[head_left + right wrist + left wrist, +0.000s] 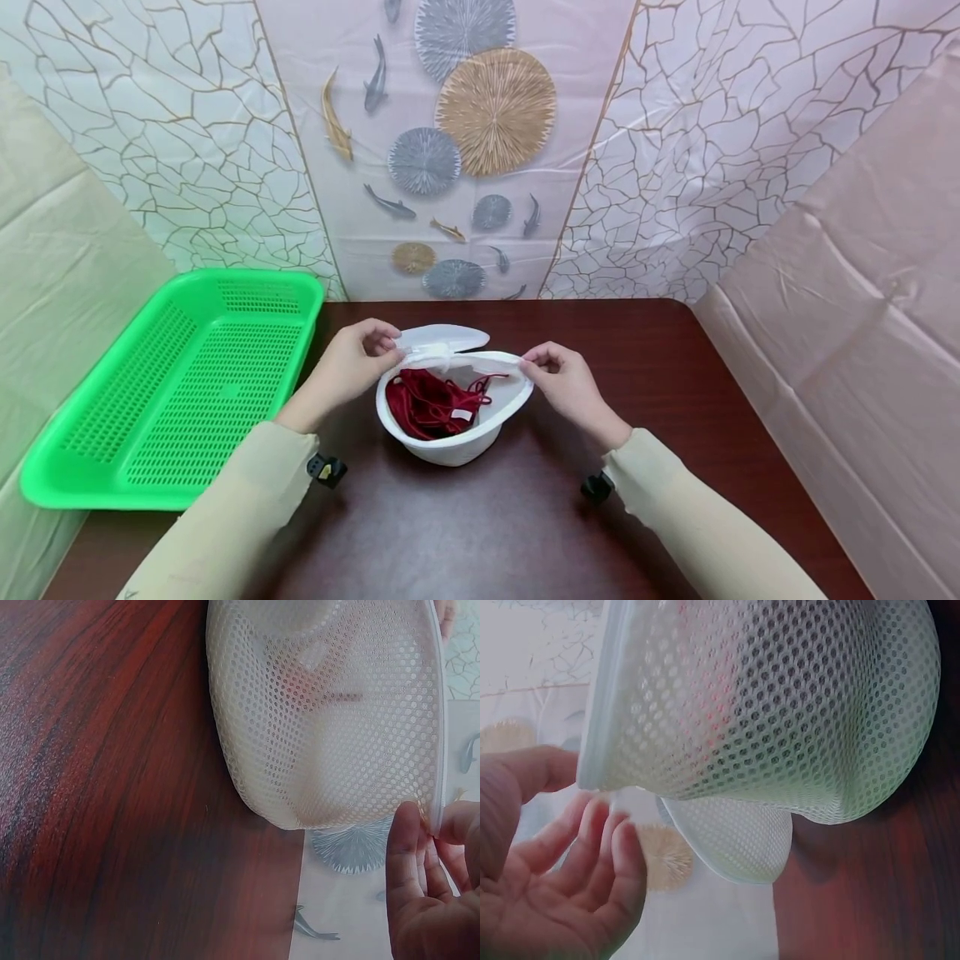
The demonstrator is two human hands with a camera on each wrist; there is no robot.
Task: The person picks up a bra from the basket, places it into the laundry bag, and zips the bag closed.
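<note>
A white mesh laundry bag (453, 452) stands on the table with its top unzipped and its lid (442, 337) folded back behind the opening. Inside it lies a dark red garment (427, 404) with thin straps and a small white label. My left hand (358, 358) pinches the rim at the back left, beside the lid. In the left wrist view its thumb (549, 769) lies against the zipped edge, the other fingers curled just below. At the right corner, the right hand (561, 379) pinches the rim between thumb and fingers. Through the mesh, the red cloth shows faintly in both wrist views.
A green plastic basket (311, 312) with slotted sides stands on the left of the dark wooden table (465, 533). Behind the table hangs a patterned cloth (600, 167), and plain beige cloth (862, 317) closes off the right side.
</note>
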